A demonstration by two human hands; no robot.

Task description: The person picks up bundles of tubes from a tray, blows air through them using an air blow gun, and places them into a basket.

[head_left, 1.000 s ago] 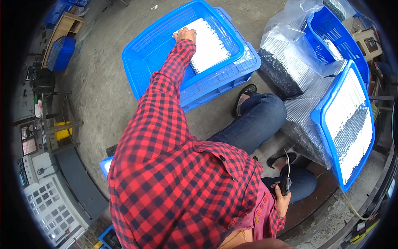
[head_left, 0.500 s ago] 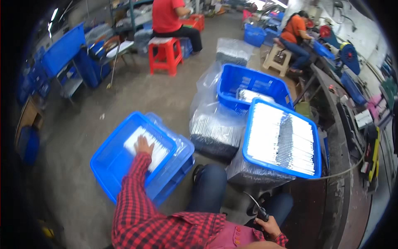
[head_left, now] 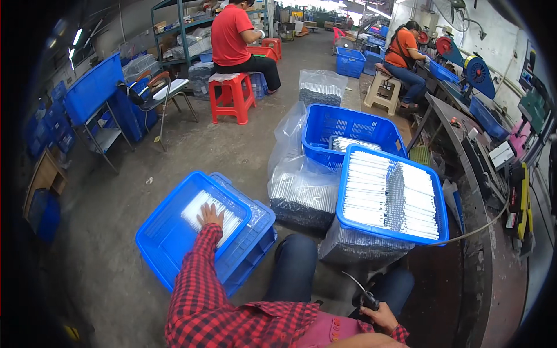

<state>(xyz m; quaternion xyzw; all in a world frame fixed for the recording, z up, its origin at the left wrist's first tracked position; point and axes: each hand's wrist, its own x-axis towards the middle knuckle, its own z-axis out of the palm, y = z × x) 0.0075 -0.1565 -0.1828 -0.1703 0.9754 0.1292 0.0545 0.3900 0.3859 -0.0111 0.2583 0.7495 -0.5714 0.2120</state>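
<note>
My left hand (head_left: 210, 216) lies with fingers spread on a layer of slim white rods (head_left: 194, 204) inside a shallow blue tray (head_left: 159, 243). Its palm side is hidden. That tray rests on another blue crate (head_left: 255, 240) with clear plastic over it. Close to my right knee, my right hand (head_left: 383, 317) is wrapped round the black handle of a tool (head_left: 368, 300) with a thin, bent metal tip pointing up and left. In front of that hand, a blue tray (head_left: 341, 200) full of white rods in rows sits on a plastic-wrapped stack (head_left: 360, 246).
Beyond stand a blue basket (head_left: 355, 122) and a bagged rod bundle (head_left: 303, 194). A worn bench (head_left: 478, 232) with a hose (head_left: 493, 223) runs along the right. Two people sit ahead, one on a red stool (head_left: 232, 104), one on a beige stool (head_left: 383, 93).
The whole scene sits a little lower in the picture and looks sharper. Relative to the tray, my left hand has barely moved. My right hand keeps its hold on the tool.
</note>
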